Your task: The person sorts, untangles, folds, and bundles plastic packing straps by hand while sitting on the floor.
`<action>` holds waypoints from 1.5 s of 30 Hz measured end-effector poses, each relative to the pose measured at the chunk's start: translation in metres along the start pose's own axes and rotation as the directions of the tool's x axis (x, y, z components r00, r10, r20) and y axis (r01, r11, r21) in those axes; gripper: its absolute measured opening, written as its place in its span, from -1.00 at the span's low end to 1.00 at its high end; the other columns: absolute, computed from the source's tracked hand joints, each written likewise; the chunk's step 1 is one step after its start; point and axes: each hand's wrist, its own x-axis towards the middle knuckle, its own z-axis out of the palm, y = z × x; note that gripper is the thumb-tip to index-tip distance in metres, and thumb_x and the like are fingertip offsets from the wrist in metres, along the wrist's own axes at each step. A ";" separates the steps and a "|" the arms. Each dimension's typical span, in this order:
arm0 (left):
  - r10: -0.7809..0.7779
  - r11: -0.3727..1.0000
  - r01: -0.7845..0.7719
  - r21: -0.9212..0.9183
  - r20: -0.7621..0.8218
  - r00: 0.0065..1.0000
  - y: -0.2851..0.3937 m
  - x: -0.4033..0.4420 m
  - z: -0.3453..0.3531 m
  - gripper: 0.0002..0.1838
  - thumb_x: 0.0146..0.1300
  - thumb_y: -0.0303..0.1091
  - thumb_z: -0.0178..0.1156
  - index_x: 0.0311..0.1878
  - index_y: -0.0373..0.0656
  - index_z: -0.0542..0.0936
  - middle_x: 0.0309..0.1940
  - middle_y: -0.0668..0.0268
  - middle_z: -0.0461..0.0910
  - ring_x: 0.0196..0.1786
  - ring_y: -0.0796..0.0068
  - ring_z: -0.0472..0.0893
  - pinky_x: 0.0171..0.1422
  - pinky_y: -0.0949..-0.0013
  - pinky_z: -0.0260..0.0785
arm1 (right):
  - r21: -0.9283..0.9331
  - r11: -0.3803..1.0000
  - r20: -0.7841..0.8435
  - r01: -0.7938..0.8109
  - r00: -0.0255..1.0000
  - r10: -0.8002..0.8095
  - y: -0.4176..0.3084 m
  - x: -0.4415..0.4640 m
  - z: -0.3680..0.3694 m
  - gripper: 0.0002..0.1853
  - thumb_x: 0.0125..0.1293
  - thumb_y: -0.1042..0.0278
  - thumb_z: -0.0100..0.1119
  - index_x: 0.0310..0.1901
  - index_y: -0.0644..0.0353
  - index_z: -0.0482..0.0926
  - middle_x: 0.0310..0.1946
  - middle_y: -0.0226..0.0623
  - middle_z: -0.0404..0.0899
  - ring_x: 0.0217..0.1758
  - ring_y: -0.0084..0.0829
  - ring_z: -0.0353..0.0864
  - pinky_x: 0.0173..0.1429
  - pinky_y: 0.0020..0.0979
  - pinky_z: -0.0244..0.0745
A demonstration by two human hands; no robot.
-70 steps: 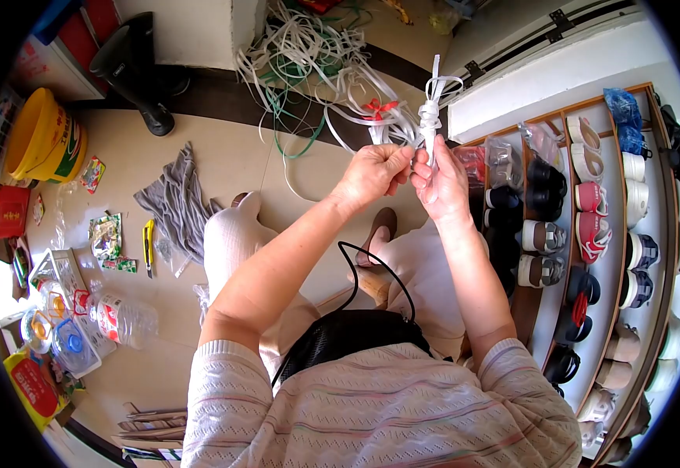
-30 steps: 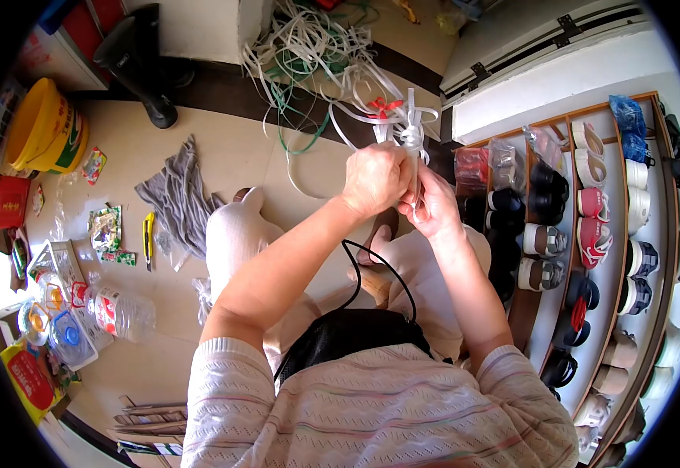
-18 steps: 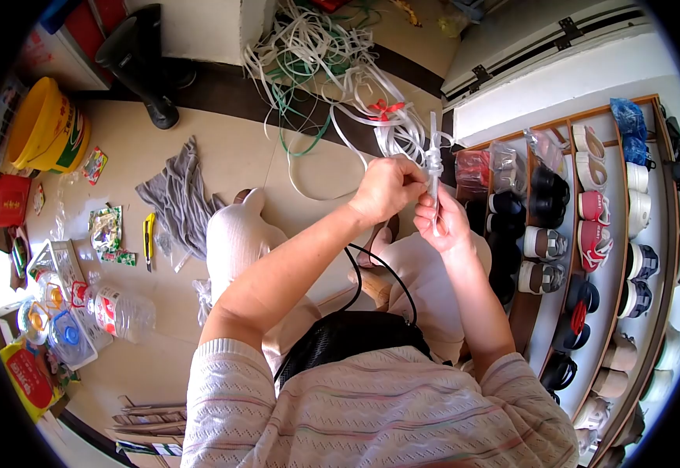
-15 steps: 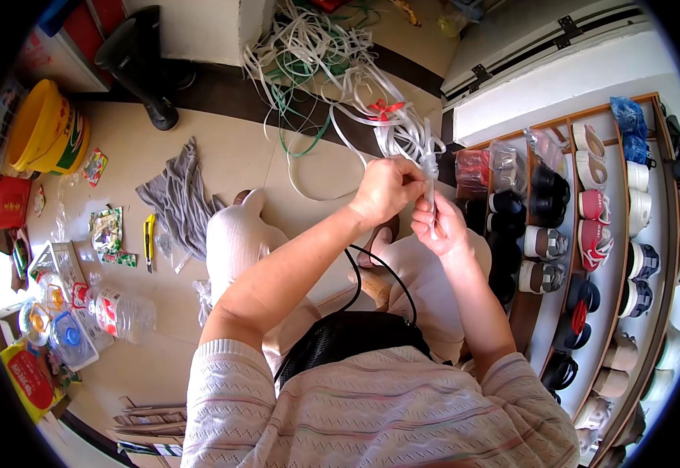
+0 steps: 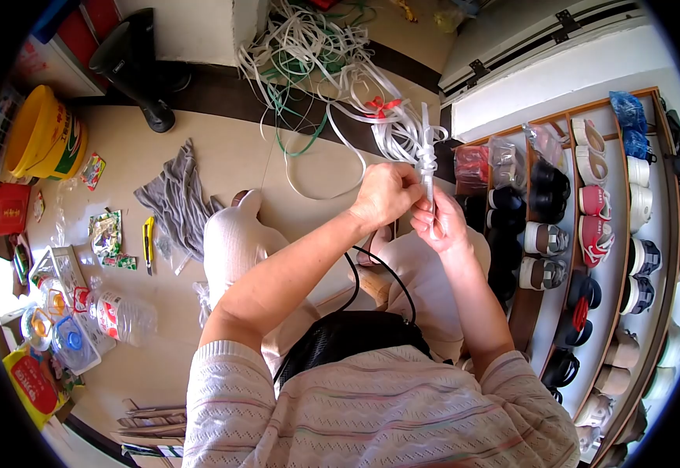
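A knotted length of white plastic strap rises between my hands, its upper end pointing toward the wall. My left hand is closed, thumb and fingers pinching the strap from the left. On the right, my right hand grips the strap's lower part, a short tail showing over the fingers. Just beyond them lies a coil of white strap with a red tie on it. Farther off, a loose tangle of white and green strap spreads over the floor. The exact fingertip contact is partly hidden.
A wooden shoe rack full of shoes stands close on the right. To the left lie a grey cloth, a yellow utility knife and a large clear bottle. A yellow bucket and black boots stand farther back.
The knotted part of the strap now stands more upright and shows more clearly above my hands. My left hand has shifted slightly down; my right hand stays nearly in place.
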 end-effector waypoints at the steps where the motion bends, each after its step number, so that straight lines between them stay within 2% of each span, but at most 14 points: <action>1: -0.029 1.000 0.029 0.005 0.003 1.000 0.003 0.000 -0.002 -0.83 -0.02 -0.35 0.21 -0.49 -0.30 0.58 -0.62 0.24 0.59 -0.53 0.50 0.56 -0.33 0.43 0.43 | -0.024 1.000 0.004 0.001 1.000 -0.001 0.000 0.000 0.001 -0.75 0.40 0.18 -0.16 -0.35 0.13 0.40 -0.63 -0.46 0.32 -0.68 -0.63 0.28 -0.62 -0.57 0.19; 8: -0.073 0.987 0.071 -0.142 -0.008 0.997 0.004 -0.004 -0.001 -0.82 0.00 -0.35 0.18 -0.48 -0.31 0.56 -0.64 0.28 0.58 -0.54 0.56 0.54 -0.37 0.44 0.41 | 0.061 0.998 0.032 -0.010 0.999 0.008 0.005 0.004 0.002 -0.77 0.39 0.21 -0.13 -0.36 0.13 0.40 -0.64 -0.44 0.33 -0.69 -0.61 0.29 -0.63 -0.57 0.19; 11: -0.008 0.996 0.001 -0.094 -0.077 0.997 -0.003 -0.003 0.002 -0.82 0.03 -0.36 0.18 -0.48 -0.31 0.55 -0.65 0.30 0.58 -0.54 0.58 0.54 -0.37 0.44 0.41 | -0.140 0.990 -0.022 0.003 1.000 -0.006 0.006 -0.003 0.014 -0.77 0.40 0.21 -0.16 -0.35 0.13 0.39 -0.63 -0.45 0.33 -0.70 -0.62 0.29 -0.63 -0.58 0.19; 14: -0.001 0.999 -0.003 -0.050 -0.086 0.996 -0.006 0.000 0.002 -0.81 0.04 -0.33 0.21 -0.44 -0.31 0.57 -0.63 0.28 0.59 -0.52 0.59 0.55 -0.37 0.46 0.41 | -0.143 0.990 -0.038 0.005 0.999 -0.011 0.004 0.000 0.008 -0.75 0.41 0.19 -0.20 -0.34 0.13 0.38 -0.64 -0.47 0.32 -0.70 -0.64 0.28 -0.63 -0.58 0.20; 17: -0.003 1.000 0.002 -0.015 -0.037 0.999 0.000 -0.001 -0.002 -0.80 0.06 -0.34 0.24 -0.38 -0.32 0.59 -0.57 0.27 0.60 -0.49 0.61 0.55 -0.37 0.48 0.41 | 0.024 1.000 0.044 0.015 0.999 -0.016 -0.004 0.000 0.008 -0.70 0.42 0.14 -0.24 -0.39 0.13 0.35 -0.65 -0.52 0.27 -0.71 -0.68 0.26 -0.64 -0.61 0.18; 18: 0.018 0.998 -0.020 -0.067 -0.030 0.999 -0.003 0.000 0.000 -0.81 0.07 -0.36 0.24 -0.36 -0.32 0.60 -0.56 0.28 0.60 -0.48 0.62 0.55 -0.36 0.48 0.42 | 0.043 0.999 0.103 -0.002 0.995 -0.003 -0.005 0.000 0.006 -0.69 0.42 0.11 -0.25 -0.38 0.14 0.34 -0.65 -0.52 0.27 -0.71 -0.68 0.24 -0.64 -0.62 0.18; 21: 0.062 0.984 -0.063 -0.169 -0.011 0.998 -0.009 0.001 0.005 -0.83 0.10 -0.39 0.24 -0.33 -0.33 0.60 -0.53 0.29 0.61 -0.47 0.63 0.56 -0.36 0.51 0.42 | 0.072 0.997 0.086 -0.006 0.996 0.000 -0.007 0.000 0.006 -0.68 0.42 0.11 -0.24 -0.38 0.16 0.33 -0.65 -0.53 0.27 -0.71 -0.68 0.23 -0.63 -0.62 0.19; 29: -0.105 0.940 0.112 -0.322 0.039 0.994 0.000 -0.002 0.002 -0.87 0.13 -0.43 0.21 -0.41 -0.32 0.54 -0.63 0.32 0.55 -0.59 0.68 0.48 -0.54 0.56 0.34 | -0.096 0.995 -0.048 0.018 0.999 -0.023 0.001 -0.002 0.012 -0.68 0.41 0.13 -0.20 -0.43 0.14 0.34 -0.63 -0.50 0.29 -0.71 -0.67 0.25 -0.65 -0.59 0.22; 32: -0.138 0.935 0.133 -0.328 0.010 0.990 -0.002 -0.001 0.005 -0.88 0.12 -0.44 0.20 -0.40 -0.32 0.55 -0.66 0.33 0.53 -0.64 0.69 0.44 -0.57 0.55 0.31 | -0.129 0.992 -0.055 0.013 0.998 -0.020 0.001 -0.002 0.011 -0.70 0.40 0.14 -0.19 -0.41 0.15 0.34 -0.63 -0.48 0.29 -0.72 -0.67 0.25 -0.65 -0.60 0.21; 35: -0.111 0.973 0.097 -0.211 -0.054 0.992 -0.005 0.001 0.004 -0.88 0.11 -0.45 0.21 -0.39 -0.32 0.55 -0.65 0.33 0.54 -0.65 0.69 0.43 -0.58 0.55 0.30 | -0.197 0.980 -0.115 0.013 0.993 -0.036 0.001 -0.005 0.022 -0.72 0.40 0.14 -0.19 -0.37 0.15 0.36 -0.63 -0.48 0.29 -0.72 -0.67 0.25 -0.65 -0.60 0.21; 38: -0.108 0.968 0.110 -0.226 0.021 0.994 -0.003 0.002 0.002 -0.87 0.10 -0.44 0.23 -0.36 -0.33 0.57 -0.63 0.34 0.55 -0.60 0.68 0.46 -0.49 0.56 0.35 | -0.151 0.988 -0.097 0.031 0.994 -0.046 0.001 -0.004 0.016 -0.77 0.38 0.19 -0.13 -0.33 0.14 0.38 -0.64 -0.44 0.33 -0.72 -0.62 0.30 -0.67 -0.58 0.23; 41: 0.074 0.964 -0.066 -0.259 0.019 0.997 -0.012 0.002 0.006 -0.86 0.09 -0.43 0.25 -0.32 -0.31 0.58 -0.55 0.36 0.56 -0.51 0.66 0.51 -0.36 0.55 0.40 | 0.033 0.999 -0.089 0.014 0.996 -0.011 -0.006 0.000 0.003 -0.77 0.38 0.18 -0.12 -0.32 0.14 0.39 -0.62 -0.47 0.34 -0.68 -0.63 0.33 -0.64 -0.58 0.22; 42: 0.086 0.974 -0.087 -0.210 -0.012 0.996 -0.013 0.004 0.006 -0.86 0.08 -0.42 0.27 -0.32 -0.28 0.60 -0.48 0.37 0.57 -0.43 0.65 0.53 -0.26 0.54 0.42 | 0.020 1.000 -0.041 0.004 0.999 -0.003 -0.007 0.000 0.001 -0.77 0.38 0.17 -0.12 -0.31 0.14 0.39 -0.62 -0.47 0.34 -0.66 -0.63 0.33 -0.64 -0.58 0.22; 45: 0.132 0.968 -0.140 -0.209 -0.053 0.990 -0.015 0.006 0.005 -0.90 0.07 -0.44 0.27 -0.37 -0.27 0.61 -0.44 0.37 0.57 -0.40 0.65 0.55 -0.26 0.54 0.42 | -0.013 1.000 -0.019 -0.006 1.000 0.006 -0.007 0.000 0.003 -0.78 0.38 0.16 -0.13 -0.28 0.13 0.39 -0.61 -0.47 0.35 -0.67 -0.63 0.33 -0.64 -0.59 0.21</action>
